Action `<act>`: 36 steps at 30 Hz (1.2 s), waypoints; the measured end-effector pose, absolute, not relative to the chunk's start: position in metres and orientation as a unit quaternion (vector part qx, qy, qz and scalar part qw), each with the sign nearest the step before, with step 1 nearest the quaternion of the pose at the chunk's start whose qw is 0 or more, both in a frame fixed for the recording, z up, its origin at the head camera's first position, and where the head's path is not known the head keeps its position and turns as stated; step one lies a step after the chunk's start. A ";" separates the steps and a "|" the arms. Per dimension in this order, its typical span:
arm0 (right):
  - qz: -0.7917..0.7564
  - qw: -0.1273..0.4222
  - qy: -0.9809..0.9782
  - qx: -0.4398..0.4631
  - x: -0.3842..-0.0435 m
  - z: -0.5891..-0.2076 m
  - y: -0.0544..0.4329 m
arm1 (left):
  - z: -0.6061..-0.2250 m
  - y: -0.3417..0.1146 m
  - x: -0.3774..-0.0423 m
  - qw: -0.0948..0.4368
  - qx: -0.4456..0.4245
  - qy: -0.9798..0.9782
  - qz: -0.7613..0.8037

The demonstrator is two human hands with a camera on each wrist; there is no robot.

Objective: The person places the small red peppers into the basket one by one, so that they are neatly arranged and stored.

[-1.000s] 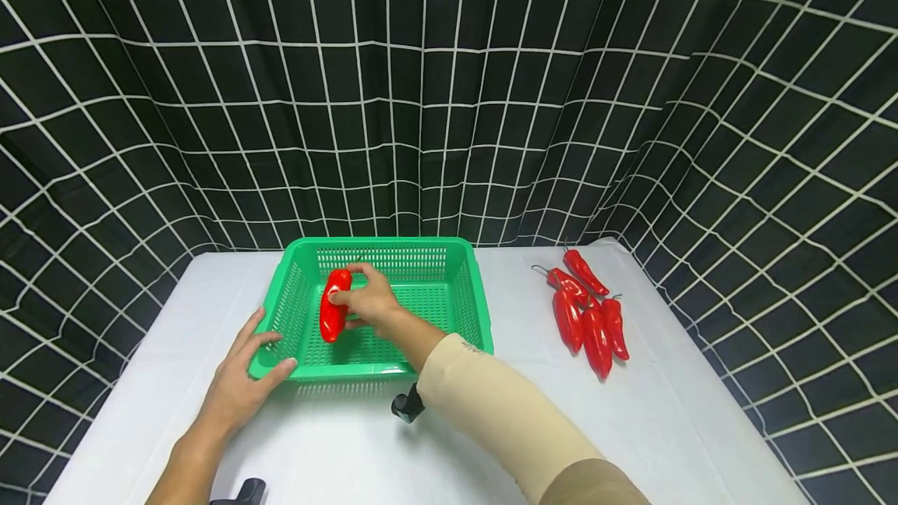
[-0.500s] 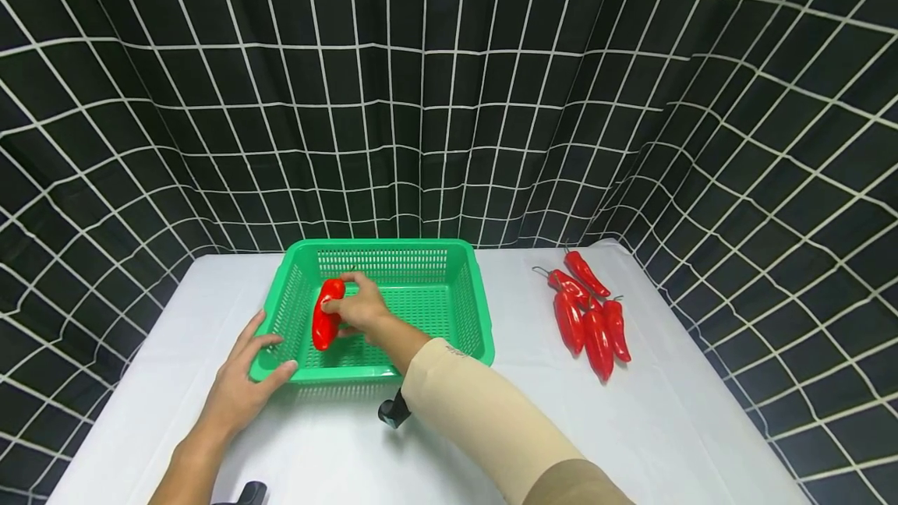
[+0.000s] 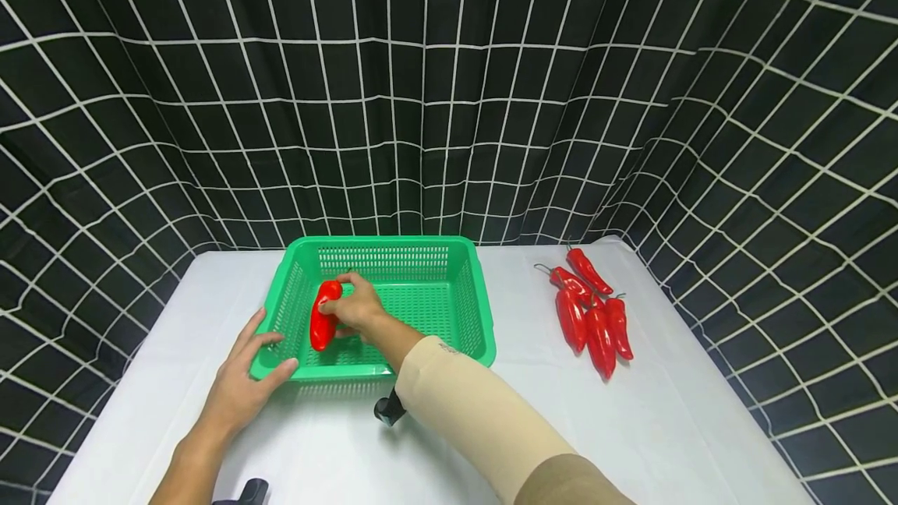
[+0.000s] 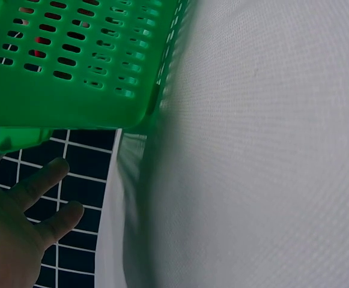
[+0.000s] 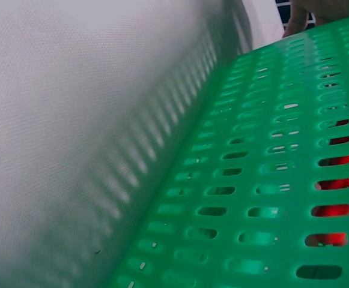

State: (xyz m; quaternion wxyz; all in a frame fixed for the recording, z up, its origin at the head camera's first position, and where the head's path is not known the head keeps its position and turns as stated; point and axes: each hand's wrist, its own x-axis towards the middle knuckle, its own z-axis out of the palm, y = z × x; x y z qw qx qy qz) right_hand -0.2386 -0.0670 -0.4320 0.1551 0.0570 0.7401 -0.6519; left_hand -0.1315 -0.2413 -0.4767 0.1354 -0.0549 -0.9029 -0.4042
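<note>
White cloth-covered table (image 3: pixel 673 427), black curtain with white grid lines (image 3: pixel 435 100) behind: placing step, release not yet done

Clock = head view, 12 away from person. Green slotted plastic basket (image 3: pixel 337 372) at 7 o'clock. Long glossy red pepper (image 3: pixel 320 330) inside its walls, toward the basket's 9 o'clock side, lying roughly 1-to-7. Right hand (image 3: pixel 361 306) has hold of it, thumb over the top, other fingers partly hidden; coming in from 5 o'clock under a beige sleeve (image 3: pixel 484 411). Pepper on basket floor or just above: cannot tell. Left hand (image 3: pixel 238 392) at the basket's 8 o'clock corner, fingers spread, thumb at the near rim, nothing gripped. Five glossy red peppers (image 3: pixel 601 341) lie bunched on the table at 4 o'clock, outside the basket.

Judgement: step in hand looks like setting the pepper down in the basket. Next move calls for letting it settle, loosening thumb and fingers, then lifting clear of the wall; left hand probably best kept there for steadying.
</note>
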 end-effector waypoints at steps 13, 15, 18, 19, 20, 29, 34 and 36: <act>-0.631 0.173 0.754 0.065 -0.239 -0.435 -0.077 | -0.479 -0.241 -0.134 0.134 -0.056 -0.903 -0.405; -0.629 0.176 0.755 0.065 -0.239 -0.436 -0.078 | -0.479 -0.241 -0.133 0.135 -0.055 -0.903 -0.404; -0.627 0.180 0.755 0.064 -0.238 -0.436 -0.079 | -0.479 -0.241 -0.133 0.136 -0.054 -0.902 -0.405; -0.627 0.184 0.755 0.064 -0.238 -0.436 -0.080 | -0.479 -0.241 -0.133 0.136 -0.054 -0.902 -0.406; -0.627 0.189 0.753 0.064 -0.238 -0.437 -0.080 | -0.478 -0.241 -0.133 0.137 -0.054 -0.902 -0.407; -0.628 0.224 0.744 0.044 -0.236 -0.437 -0.076 | -0.477 -0.241 -0.131 0.139 -0.063 -0.897 -0.414; -0.618 0.232 0.750 0.042 -0.233 -0.436 -0.074 | -0.478 -0.241 -0.131 0.140 -0.067 -0.897 -0.414; -0.618 0.234 0.750 0.043 -0.232 -0.435 -0.073 | -0.478 -0.242 -0.131 0.140 -0.069 -0.898 -0.412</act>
